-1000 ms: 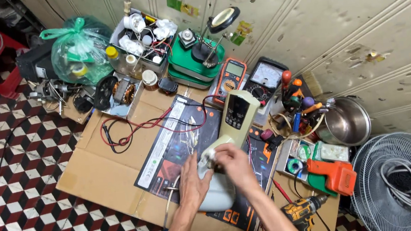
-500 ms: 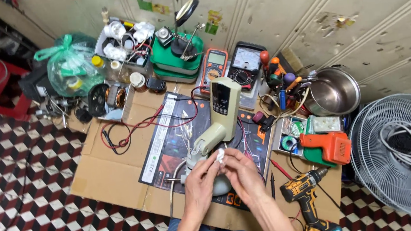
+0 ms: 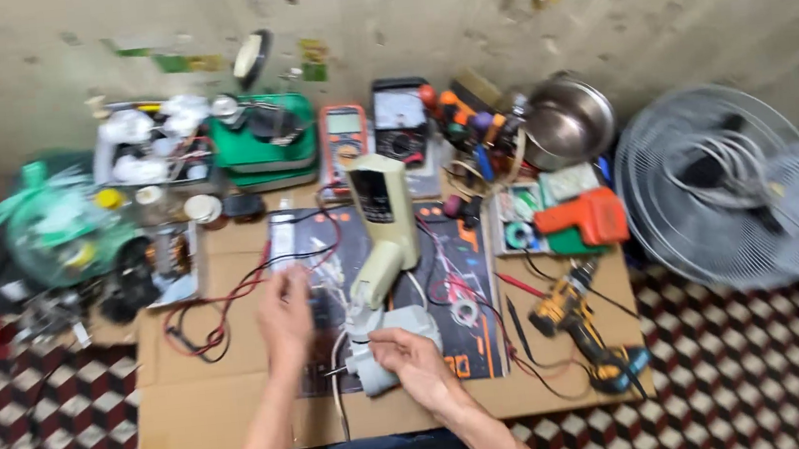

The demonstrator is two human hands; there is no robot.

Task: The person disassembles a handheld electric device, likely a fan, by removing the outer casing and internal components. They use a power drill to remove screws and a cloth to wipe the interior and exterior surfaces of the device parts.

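A cream appliance body (image 3: 383,228) lies lengthwise on a dark work mat (image 3: 461,277), with its grey-white base (image 3: 386,338) toward me. My right hand (image 3: 415,363) grips the near end of that base. My left hand (image 3: 285,312) hovers over the mat's left side beside red and black wires (image 3: 222,305); its fingers look loosely curled, and I cannot tell whether it holds anything small.
A yellow cordless drill (image 3: 577,320) lies at the right on the cardboard sheet (image 3: 203,409). Two meters (image 3: 344,134), a green box (image 3: 265,145), a metal pot (image 3: 567,120) and an orange tool (image 3: 589,218) line the back. A fan guard (image 3: 709,190) stands right.
The view has shifted and blurred. My left hand has left the appliance base and moved left over the mat; my right hand stays on the base.
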